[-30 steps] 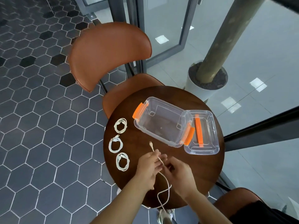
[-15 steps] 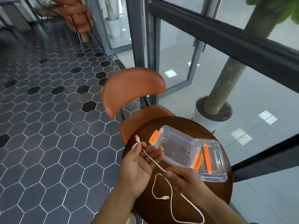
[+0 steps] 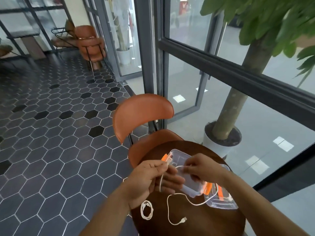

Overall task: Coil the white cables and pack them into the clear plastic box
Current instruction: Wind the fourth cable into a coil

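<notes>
Both hands held one white cable over the open box

From my seat, I saw the left hand (image 3: 150, 178) with its fingers (image 3: 163, 165) pinched on the white cable (image 3: 192, 202) just below one plug, the other fingers loosely curled. The right hand (image 3: 202, 169) pinched the same cable a little further along, at 3 o'clock from the left. The slack dropped onto the table (image 3: 204, 222) in a loose loop and ended in a plug at 6 o'clock. The clear plastic box (image 3: 180, 155) sat under the hands at the table's 12 o'clock, its lid (image 3: 223, 204) touching it at 3 o'clock. One coiled cable (image 3: 145, 204) lay at 7 o'clock, near the left wrist. An orange chair (image 3: 143, 114) stood at 11 o'clock.
</notes>
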`<state>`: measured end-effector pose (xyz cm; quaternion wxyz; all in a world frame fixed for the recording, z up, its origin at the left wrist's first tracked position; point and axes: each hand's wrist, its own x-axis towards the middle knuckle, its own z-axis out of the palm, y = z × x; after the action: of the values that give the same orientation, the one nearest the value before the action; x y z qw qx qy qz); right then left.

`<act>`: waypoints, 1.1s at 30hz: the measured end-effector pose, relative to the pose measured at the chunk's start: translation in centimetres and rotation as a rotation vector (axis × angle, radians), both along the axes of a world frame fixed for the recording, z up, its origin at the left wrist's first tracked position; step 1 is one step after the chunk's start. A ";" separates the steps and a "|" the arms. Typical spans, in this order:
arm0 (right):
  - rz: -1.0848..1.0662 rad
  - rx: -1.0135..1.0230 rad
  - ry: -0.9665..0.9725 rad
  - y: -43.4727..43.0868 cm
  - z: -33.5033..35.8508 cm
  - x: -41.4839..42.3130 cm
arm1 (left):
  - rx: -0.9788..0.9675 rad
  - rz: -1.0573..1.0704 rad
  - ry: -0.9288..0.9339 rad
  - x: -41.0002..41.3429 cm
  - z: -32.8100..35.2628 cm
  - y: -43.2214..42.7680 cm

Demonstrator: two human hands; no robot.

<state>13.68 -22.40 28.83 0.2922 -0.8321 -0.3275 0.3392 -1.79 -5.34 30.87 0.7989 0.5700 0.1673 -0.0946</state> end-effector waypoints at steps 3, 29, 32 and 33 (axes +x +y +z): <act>-0.164 0.149 -0.043 1.9 3.2 -0.4 | 0.275 -0.070 0.034 0.4 0.3 -0.7; -0.203 0.385 -0.413 1.2 2.8 -7.9 | -0.180 0.480 -0.035 1.7 2.3 -4.8; -0.207 0.401 -0.350 0.8 2.4 -8.3 | -0.319 0.549 -0.042 1.8 2.8 -3.5; -0.178 0.382 -0.330 0.6 2.1 -8.4 | -0.380 0.575 -0.050 1.8 3.3 -2.8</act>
<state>5.26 -21.84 30.90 0.4153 -0.8313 -0.3546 0.1039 0.01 -8.12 34.19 0.8886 0.3425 0.2810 0.1189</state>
